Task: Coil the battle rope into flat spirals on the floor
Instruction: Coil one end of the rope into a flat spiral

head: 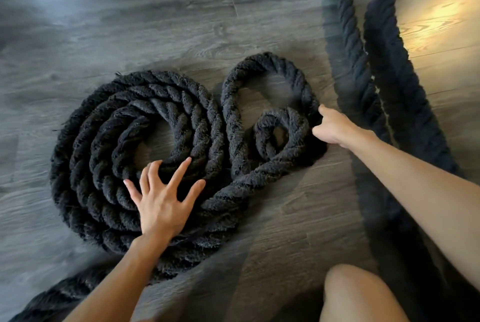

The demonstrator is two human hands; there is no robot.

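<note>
Black rope [233, 124] is lying on the wood floor [78, 23]. The right hand [333, 127] is pinching the outer loop, with the small new spiral [278, 134] just to its left. The left hand [161, 204], fingers spread, is pressing the big spiral [85, 165] flat. Loose lengths [348, 36] are stretching away to the right of the right hand, so it is likely the nearer hand for feeding them in.
</note>
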